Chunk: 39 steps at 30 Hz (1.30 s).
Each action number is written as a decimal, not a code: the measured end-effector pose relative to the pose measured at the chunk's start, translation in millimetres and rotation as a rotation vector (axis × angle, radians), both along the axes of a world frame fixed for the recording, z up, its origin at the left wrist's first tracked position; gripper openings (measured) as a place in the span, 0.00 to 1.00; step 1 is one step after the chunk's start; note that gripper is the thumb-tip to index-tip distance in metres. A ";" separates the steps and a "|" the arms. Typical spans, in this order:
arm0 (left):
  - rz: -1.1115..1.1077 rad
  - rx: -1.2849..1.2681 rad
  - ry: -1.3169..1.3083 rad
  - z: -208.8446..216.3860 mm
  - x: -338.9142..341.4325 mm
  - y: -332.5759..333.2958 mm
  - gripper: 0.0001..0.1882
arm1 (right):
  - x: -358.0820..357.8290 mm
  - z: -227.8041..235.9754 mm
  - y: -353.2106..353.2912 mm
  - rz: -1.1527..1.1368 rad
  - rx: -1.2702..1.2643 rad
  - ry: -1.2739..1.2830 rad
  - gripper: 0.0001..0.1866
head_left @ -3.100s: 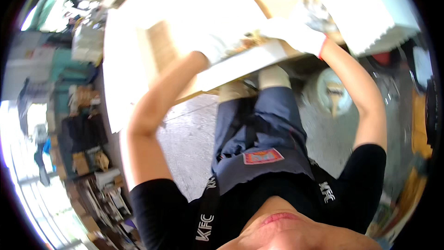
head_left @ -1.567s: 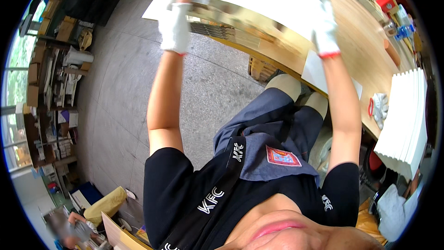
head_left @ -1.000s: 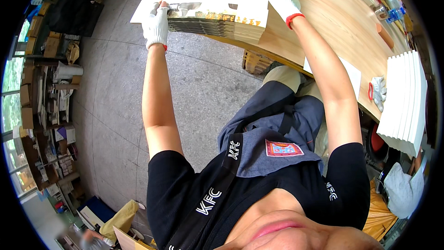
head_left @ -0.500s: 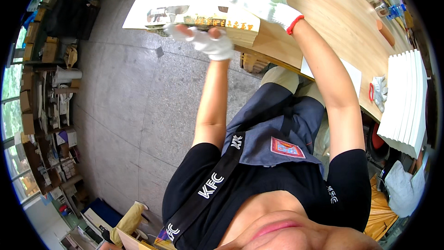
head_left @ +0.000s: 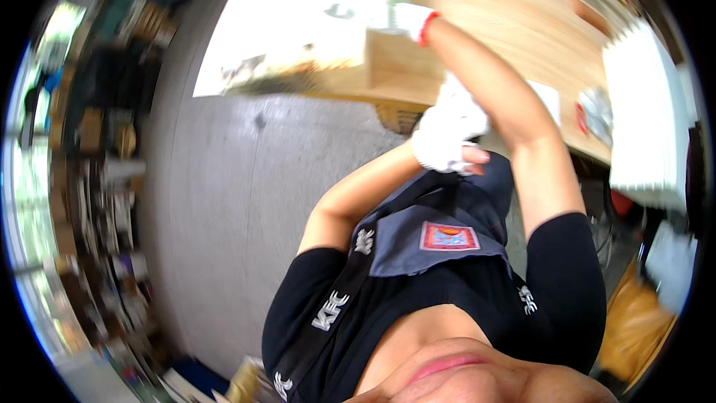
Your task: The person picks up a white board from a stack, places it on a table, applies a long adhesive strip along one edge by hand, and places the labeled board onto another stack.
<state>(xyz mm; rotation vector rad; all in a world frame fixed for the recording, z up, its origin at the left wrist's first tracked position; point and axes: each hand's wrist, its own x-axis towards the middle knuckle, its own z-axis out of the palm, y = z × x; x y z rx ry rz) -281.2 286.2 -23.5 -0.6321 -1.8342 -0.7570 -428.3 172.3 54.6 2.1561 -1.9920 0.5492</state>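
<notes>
A tall stack of large printed sheets [head_left: 280,37], glaring white on top with a dark and yellow printed front edge, lies on the wooden table. My right hand [head_left: 389,12], in a white glove with a red cuff, rests on the stack's right side. Its fingers reach out flat over the top sheet, though glare washes them out. My left hand [head_left: 447,134], in a white glove that leaves some fingertips bare, is in front of the table edge, beside my right forearm. Motion blurs its fingers, so I cannot make out whether it holds anything.
On the table's right stands a thick pile of white sheets [head_left: 649,112], with a spare glove [head_left: 594,113] beside it. A brown cylinder [head_left: 591,16] lies farther back. Shelves with boxes [head_left: 93,201] line the left, beyond the grey floor [head_left: 216,201].
My left hand has left the stack's front edge and swung right and toward my body. My right hand stays on the stack. The whole view has shifted and blurred.
</notes>
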 end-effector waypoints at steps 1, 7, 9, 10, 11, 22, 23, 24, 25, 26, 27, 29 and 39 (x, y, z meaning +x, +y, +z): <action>-0.026 -0.012 -0.057 5.8 6.1 -3.8 0.36 | -6.5 4.4 7.4 -0.013 -0.025 -0.040 0.19; -0.273 0.082 -0.023 62.5 -28.3 21.0 0.31 | 9.4 -25.8 164.4 -0.102 -0.358 -0.804 0.25; -0.322 0.247 -0.367 97.9 -62.8 78.1 0.36 | -0.5 -74.8 238.1 -0.326 -0.439 -0.653 0.21; -0.459 0.361 -0.528 123.5 -80.3 111.0 0.37 | 3.3 -91.9 268.8 -0.403 -0.468 -0.589 0.19; -0.586 0.472 -0.694 144.6 -104.0 142.5 0.38 | 7.7 -99.0 297.1 -0.475 -0.491 -0.526 0.17; 0.062 -0.605 -0.518 186.5 -245.4 259.5 0.19 | 53.1 -75.5 432.6 -0.591 -0.321 -0.983 0.19; 0.064 -0.623 -0.540 188.2 -248.9 260.0 0.19 | 51.7 -79.9 434.8 -0.575 -0.344 -0.970 0.19; 0.106 -0.697 -0.483 188.5 -249.8 261.3 0.18 | 49.7 -85.1 436.6 -0.559 -0.368 -0.957 0.19; 0.146 -0.772 -0.425 189.8 -250.8 263.2 0.18 | 47.9 -89.2 438.2 -0.543 -0.393 -0.944 0.19; 0.182 -0.842 -0.367 192.7 -249.3 265.0 0.17 | 46.9 -89.4 441.4 -0.537 -0.413 -0.930 0.19; 0.194 -0.861 -0.366 195.6 -248.4 265.7 0.17 | 46.6 -88.6 444.2 -0.553 -0.411 -0.954 0.19; 0.210 -0.891 -0.351 203.1 -250.3 269.2 0.16 | 44.2 -95.0 444.2 -0.533 -0.416 -1.008 0.19; -0.608 0.773 -1.591 259.4 -283.8 295.8 0.20 | 72.0 -115.4 459.8 -0.517 -0.288 -1.170 0.20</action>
